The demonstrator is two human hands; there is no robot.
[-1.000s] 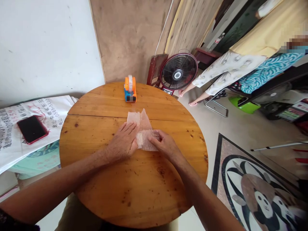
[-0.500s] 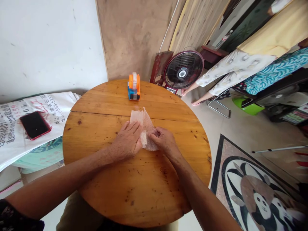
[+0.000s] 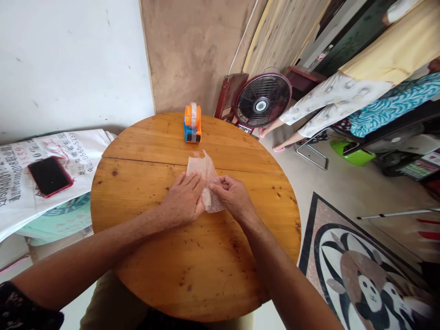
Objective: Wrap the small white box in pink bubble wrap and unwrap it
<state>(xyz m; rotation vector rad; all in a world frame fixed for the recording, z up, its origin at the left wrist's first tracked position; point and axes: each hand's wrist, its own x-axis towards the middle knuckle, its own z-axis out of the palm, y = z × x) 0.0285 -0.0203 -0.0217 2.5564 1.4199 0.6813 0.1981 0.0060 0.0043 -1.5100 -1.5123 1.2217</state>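
Observation:
A small, translucent, textured sheet of bubble wrap (image 3: 196, 165) lies on the round wooden table (image 3: 192, 270), partly folded over with a raised crease along its middle. My left hand (image 3: 183, 199) rests flat on the left part of the sheet, fingers stretched out and pointing away from me. At the right side, my right hand (image 3: 234, 195) pinches the loose flap between thumb and fingers. The fingertips hide some of that edge. Beyond the sheet stands an orange and blue tape dispenser (image 3: 192, 123) with a roll of clear tape.
To the left, a black phone with a red edge (image 3: 50, 176) lies on a printed white sack (image 3: 85, 144). A floor fan (image 3: 261, 103) stands behind the table's right side. Farther right, a person in patterned trousers (image 3: 338, 94) stands near a metal-legged chair (image 3: 312, 156).
My right hand has drawn the flap slightly up and leftward, toward my left hand. My left hand keeps pressing in the same place. The view has shifted a little.

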